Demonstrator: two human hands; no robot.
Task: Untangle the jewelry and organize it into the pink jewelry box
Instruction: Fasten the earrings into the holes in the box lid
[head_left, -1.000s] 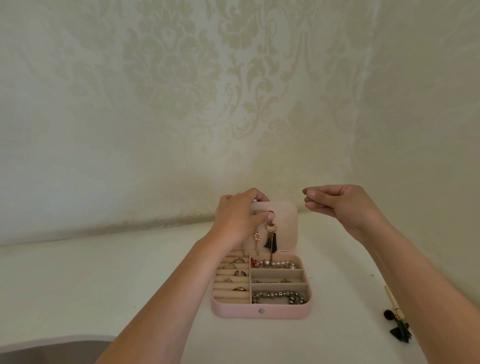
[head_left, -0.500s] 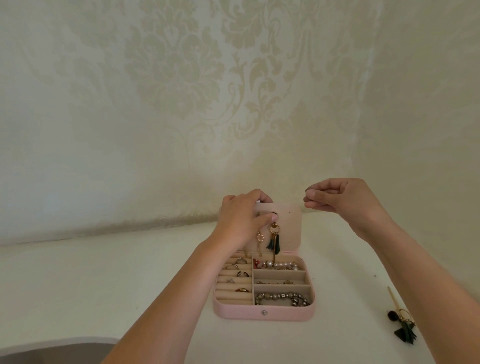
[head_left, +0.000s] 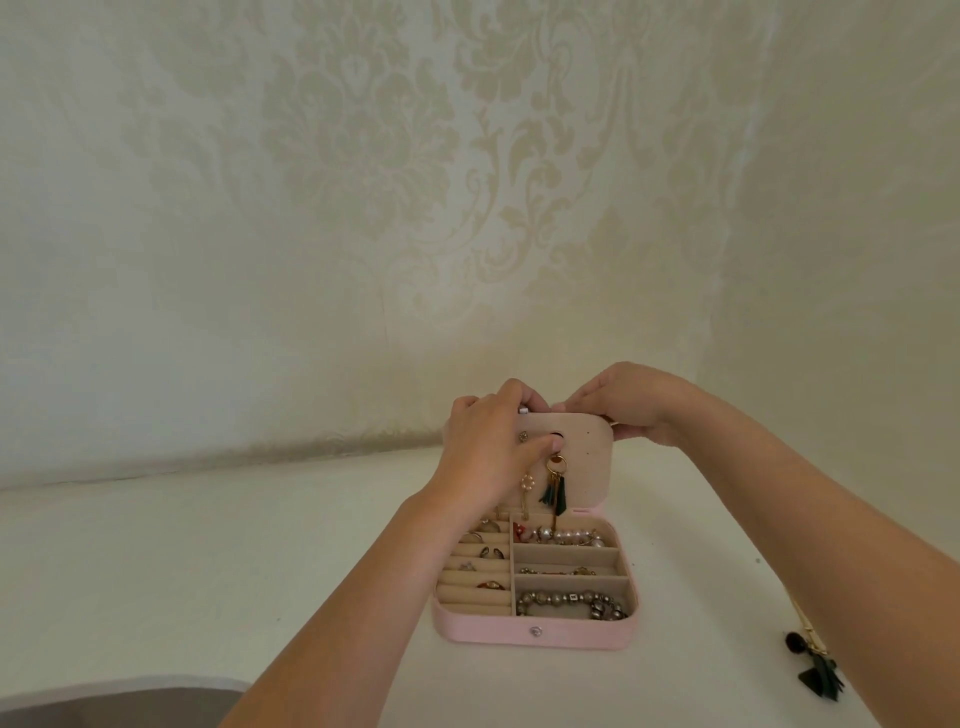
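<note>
Pink jewelry box (head_left: 535, 631), open on a white table (head_left: 208, 561), both hands at its raised lid (head_left: 584, 467).

Box stood near the table's middle, lid upright with beige lining facing the camera. Left hand (head_left: 488, 452) was pressed to the lid's left part, fingers over the top edge and thumb on the lining just above a green tassel earring (head_left: 555, 486) that hung there; beside it hung a gold flower earring (head_left: 527, 488). Right hand (head_left: 628, 402) was curled over the lid's top right corner; whether it pinched anything small could not be told. Tray held rings (head_left: 488, 566) in the left rolls, a pearl bracelet (head_left: 571, 536) in the rear right compartment and a grey bead bracelet (head_left: 574, 604) in the front one. A second dark tassel earring (head_left: 818, 670) lay on the table well apart to the right.
</note>
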